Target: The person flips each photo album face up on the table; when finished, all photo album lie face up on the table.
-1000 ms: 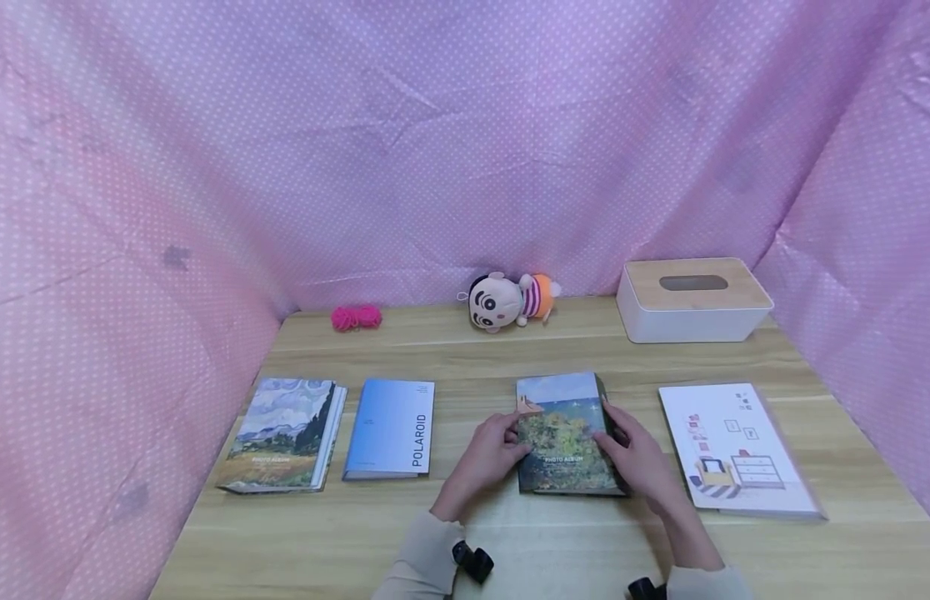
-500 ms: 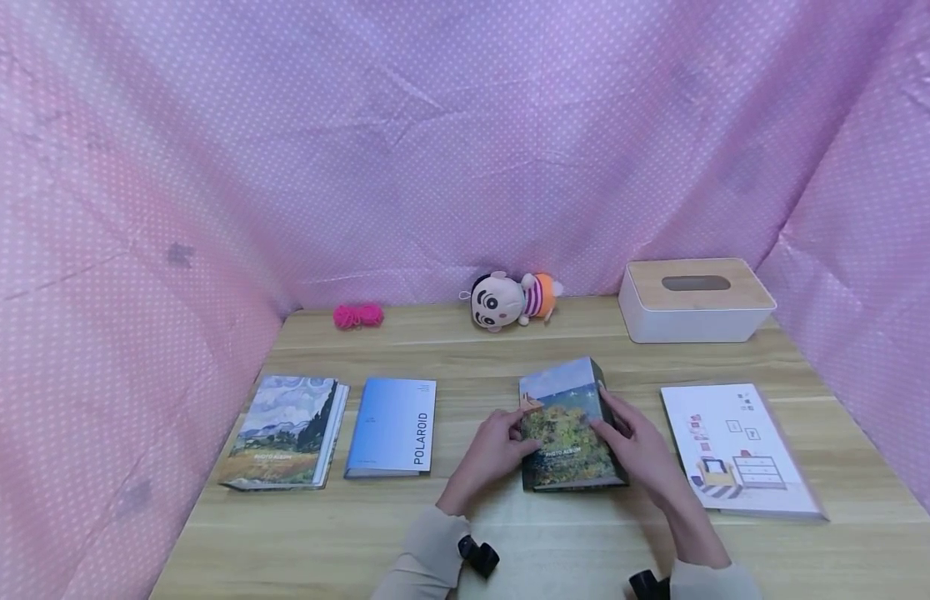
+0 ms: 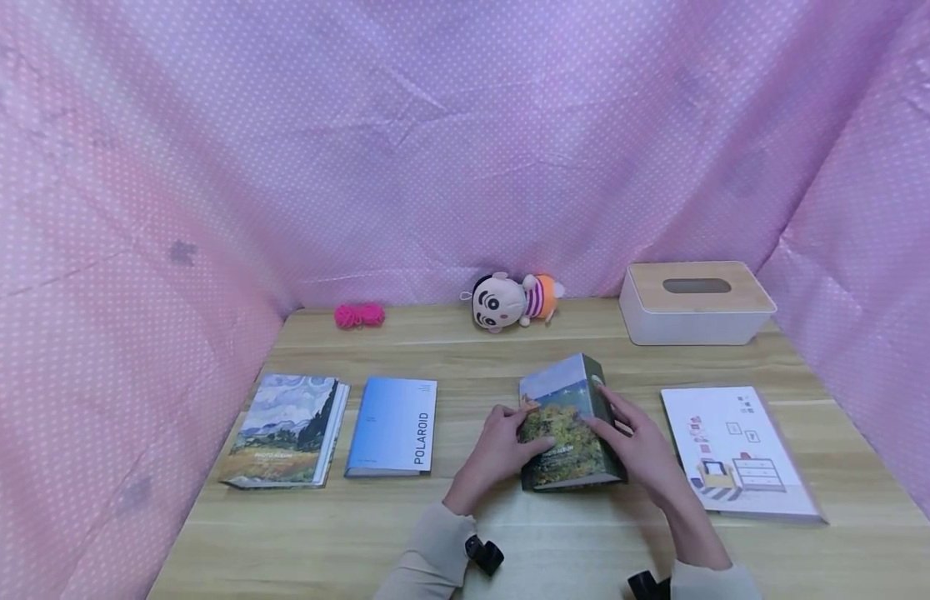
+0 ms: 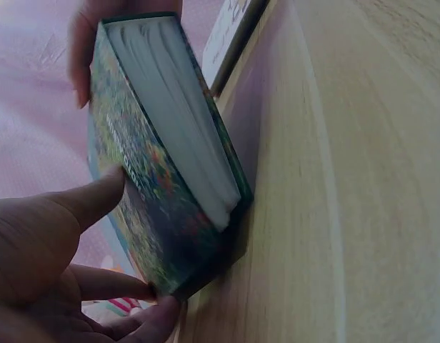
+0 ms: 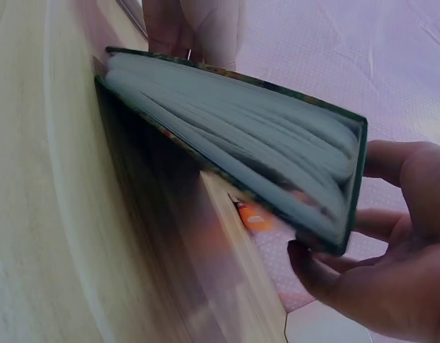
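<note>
Both hands hold a thick photo album with a painted garden and sea on its cover. Its spine side, on the right, is raised, so it tilts down towards the left. My left hand grips the lower edge, its thumb on the front cover and fingertips at the corner by the table. At the spine, my right hand has its thumb over the cover and fingers curled round to the back cover. Pale page edges show between the covers in the right wrist view.
On the wooden table, another painted photo album and a blue POLAROID album lie left. A white illustrated book lies right. Pink yarn, a plush doll and a tissue box line the back, before a pink curtain.
The album's spine side has risen from nearly flat, turning the spine into view. My left thumb has slid further onto the cover. The other things have stayed in place.
</note>
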A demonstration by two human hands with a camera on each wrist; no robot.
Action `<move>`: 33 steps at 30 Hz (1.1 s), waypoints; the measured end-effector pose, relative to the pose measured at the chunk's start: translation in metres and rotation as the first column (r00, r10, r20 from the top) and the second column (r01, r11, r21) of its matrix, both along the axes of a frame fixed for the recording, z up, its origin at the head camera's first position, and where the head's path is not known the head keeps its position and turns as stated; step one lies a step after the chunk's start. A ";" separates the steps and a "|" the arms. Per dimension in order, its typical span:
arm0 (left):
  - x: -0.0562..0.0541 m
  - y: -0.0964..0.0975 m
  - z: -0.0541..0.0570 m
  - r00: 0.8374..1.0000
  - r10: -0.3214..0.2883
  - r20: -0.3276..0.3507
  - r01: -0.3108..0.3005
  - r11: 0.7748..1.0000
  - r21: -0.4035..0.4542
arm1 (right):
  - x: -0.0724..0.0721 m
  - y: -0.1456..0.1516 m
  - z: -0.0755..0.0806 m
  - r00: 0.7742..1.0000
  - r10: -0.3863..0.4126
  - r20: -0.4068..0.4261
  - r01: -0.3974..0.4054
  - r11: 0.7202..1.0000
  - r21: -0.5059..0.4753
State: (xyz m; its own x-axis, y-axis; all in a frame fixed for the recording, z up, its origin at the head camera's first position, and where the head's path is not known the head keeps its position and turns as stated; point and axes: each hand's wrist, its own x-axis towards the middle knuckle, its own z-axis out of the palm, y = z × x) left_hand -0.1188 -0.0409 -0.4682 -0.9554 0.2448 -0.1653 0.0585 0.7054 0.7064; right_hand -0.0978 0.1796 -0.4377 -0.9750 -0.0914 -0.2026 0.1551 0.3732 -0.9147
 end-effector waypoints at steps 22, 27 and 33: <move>-0.009 -0.005 0.001 0.993 -0.109 0.051 0.085 0.935 0.343 | -0.011 -0.010 0.008 0.977 -0.034 -0.209 -0.017 0.971 -0.239; -0.010 -0.008 0.008 0.992 -0.127 -0.018 0.122 0.887 0.445 | -0.013 -0.018 0.007 0.976 -0.012 -0.215 -0.044 0.966 -0.254; -0.009 -0.013 0.020 0.990 -0.117 -0.081 0.142 0.869 0.474 | -0.015 -0.026 0.006 0.977 0.018 -0.211 -0.078 0.956 -0.281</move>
State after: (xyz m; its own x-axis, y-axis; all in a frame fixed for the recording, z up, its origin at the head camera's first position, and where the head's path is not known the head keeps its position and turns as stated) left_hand -0.1276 -0.0534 -0.4480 -0.9135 0.4038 0.0489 0.1687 0.2666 0.9489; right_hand -0.1124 0.1532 -0.4320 -0.9856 -0.1642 0.0417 -0.0575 0.0931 -0.9940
